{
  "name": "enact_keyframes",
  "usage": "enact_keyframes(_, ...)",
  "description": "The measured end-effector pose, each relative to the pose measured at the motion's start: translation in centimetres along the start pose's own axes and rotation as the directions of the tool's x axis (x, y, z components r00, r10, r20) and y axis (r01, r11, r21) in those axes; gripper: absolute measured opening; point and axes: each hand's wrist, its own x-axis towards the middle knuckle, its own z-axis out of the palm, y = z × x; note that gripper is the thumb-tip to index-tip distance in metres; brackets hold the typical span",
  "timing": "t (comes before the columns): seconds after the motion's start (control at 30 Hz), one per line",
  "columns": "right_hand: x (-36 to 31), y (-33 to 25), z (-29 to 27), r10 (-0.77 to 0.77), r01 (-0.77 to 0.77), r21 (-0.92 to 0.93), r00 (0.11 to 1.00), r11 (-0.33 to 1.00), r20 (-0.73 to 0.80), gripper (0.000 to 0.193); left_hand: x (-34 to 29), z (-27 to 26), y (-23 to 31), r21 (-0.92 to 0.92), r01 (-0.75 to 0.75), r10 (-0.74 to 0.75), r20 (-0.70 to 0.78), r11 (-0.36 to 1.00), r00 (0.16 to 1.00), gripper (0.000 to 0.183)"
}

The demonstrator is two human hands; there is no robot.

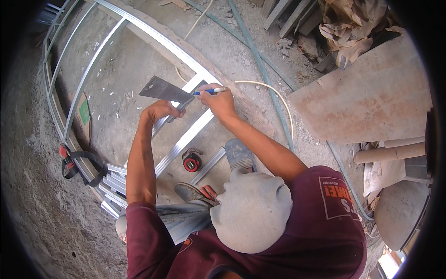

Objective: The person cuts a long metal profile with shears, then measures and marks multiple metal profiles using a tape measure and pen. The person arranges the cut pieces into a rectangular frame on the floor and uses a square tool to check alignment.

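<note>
My left hand (160,110) grips the handle of a dark metal try square (162,89), pressing it on a silver steel channel (186,137) of a frame lying on the concrete floor. My right hand (220,102) holds a blue and white marker (210,91), its tip at the square's edge where the channel meets the frame's long rail (153,35). Both arms reach forward over the frame from a crouch.
A red and black tape measure (191,161) lies by my feet next to a short channel piece (208,165). Cut channel offcuts (114,186) and a red-handled tool with a black strap (69,160) lie left. Green hoses (265,69), a white cable (278,97) and a large board (371,97) lie right.
</note>
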Motion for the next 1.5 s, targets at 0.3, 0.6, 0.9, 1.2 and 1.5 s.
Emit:
enact_keyframes(0.3, -0.2, 0.6, -0.1, 0.015, -0.015, 0.11, 1.0, 0.994, 0.008, 0.018, -0.2, -0.2, -0.1, 0.008, -0.015, 0.015, 0.005, 1.0, 1.0, 0.042)
enact_keyframes(0.6, -0.2, 0.6, 0.1, 0.029, -0.035, 0.181, 0.999, 0.983, 0.035, 0.02, -0.1, -0.3, -0.7, 0.001, 0.008, -0.008, 0.002, 1.0, 1.0, 0.044)
enact_keyframes(0.9, -0.7, -0.1, -0.1, 0.065, -0.064, 0.314, 0.998, 0.947, 0.007, 0.023, -0.7, -0.1, 0.8, 0.04, 0.033, -0.033, -0.02, 0.999, 0.999, 0.047)
enact_keyframes(1.2, -0.2, -5.1, -2.1, -0.027, 0.003, 0.164, 0.989, 0.986, 0.145, 0.035, -0.1, -0.5, -0.8, 0.004, 0.006, -0.006, 0.02, 1.0, 1.0, 0.045)
enact_keyframes(1.5, 4.5, -5.9, 2.5, -0.307, 0.583, -0.341, 0.739, 0.738, 0.6, 0.046, -1.9, 0.2, 2.1, -0.005, -0.071, 0.071, -0.01, 0.997, 0.997, 0.076)
